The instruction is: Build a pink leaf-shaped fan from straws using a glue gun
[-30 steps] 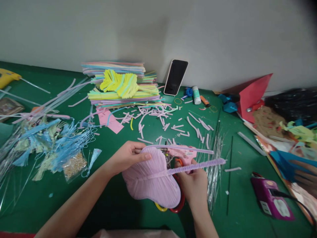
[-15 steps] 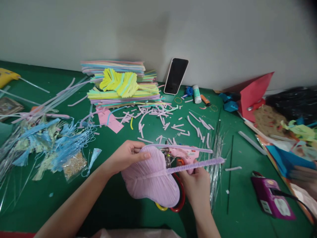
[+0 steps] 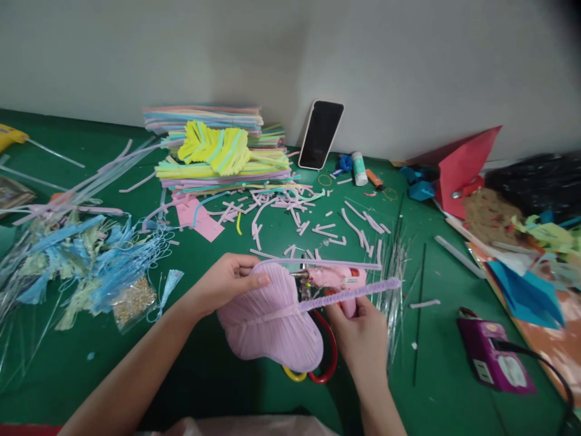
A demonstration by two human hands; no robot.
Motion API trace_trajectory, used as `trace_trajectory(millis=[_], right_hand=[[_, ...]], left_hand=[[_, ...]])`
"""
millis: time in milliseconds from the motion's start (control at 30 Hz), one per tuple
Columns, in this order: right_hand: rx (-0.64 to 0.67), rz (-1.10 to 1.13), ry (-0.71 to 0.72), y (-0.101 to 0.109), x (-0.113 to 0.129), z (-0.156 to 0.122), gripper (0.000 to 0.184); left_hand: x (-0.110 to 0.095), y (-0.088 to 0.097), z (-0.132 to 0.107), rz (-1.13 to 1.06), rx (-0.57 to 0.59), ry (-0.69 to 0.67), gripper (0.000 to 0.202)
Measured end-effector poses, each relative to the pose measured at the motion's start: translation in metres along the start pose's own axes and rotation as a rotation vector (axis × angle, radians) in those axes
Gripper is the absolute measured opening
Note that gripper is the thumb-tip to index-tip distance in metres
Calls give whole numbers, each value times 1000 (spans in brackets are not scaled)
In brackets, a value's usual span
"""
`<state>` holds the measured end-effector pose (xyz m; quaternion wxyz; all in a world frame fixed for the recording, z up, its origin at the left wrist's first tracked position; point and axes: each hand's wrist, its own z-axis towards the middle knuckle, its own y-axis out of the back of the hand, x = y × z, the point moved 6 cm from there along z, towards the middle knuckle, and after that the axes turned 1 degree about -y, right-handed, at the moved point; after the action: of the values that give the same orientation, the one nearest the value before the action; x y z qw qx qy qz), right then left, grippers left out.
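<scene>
My left hand [image 3: 224, 280] pinches the upper left edge of a pink ribbed leaf-shaped piece [image 3: 267, 321], thumb on top. A purple pipe cleaner [image 3: 349, 292] runs along the leaf's middle and sticks out to the right. My right hand [image 3: 361, 330] is closed round the grip of a pink glue gun [image 3: 333, 280], whose metal nozzle points left at the leaf's upper edge. A thin lilac strip [image 3: 327, 264] lies along that edge. Beneath the leaf, red and yellow rings [image 3: 324, 366] peek out.
The green table [image 3: 218, 387] holds a stack of coloured foam strips [image 3: 218, 151], scattered pink offcuts [image 3: 318, 224], a phone [image 3: 321, 134] leaning on the wall, blue tassels [image 3: 86, 260] at left, thin wires [image 3: 394, 272], a purple device [image 3: 497, 363] with cable, and coloured paper [image 3: 521, 254] at right.
The camera view has shifted slightly, so everything sits a little higher and further left. Both hands keep their grips. Another person's hand seen at the right edge is gone.
</scene>
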<state>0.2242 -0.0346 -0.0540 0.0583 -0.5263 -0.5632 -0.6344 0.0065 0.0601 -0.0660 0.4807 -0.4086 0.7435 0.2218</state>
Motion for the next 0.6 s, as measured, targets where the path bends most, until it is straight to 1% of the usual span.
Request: trace_trajectory(millis=[133, 367, 600], right_hand=[[16, 17, -18, -1, -3, 0, 31], [49, 17, -34, -4, -11, 2, 30], [11, 1, 21, -5, -3, 3, 29]], left_hand=[[0, 1, 0, 7, -19, 12, 24], [-1, 0, 1, -16, -4, -5, 21], [5, 0, 2, 0, 1, 8, 26]])
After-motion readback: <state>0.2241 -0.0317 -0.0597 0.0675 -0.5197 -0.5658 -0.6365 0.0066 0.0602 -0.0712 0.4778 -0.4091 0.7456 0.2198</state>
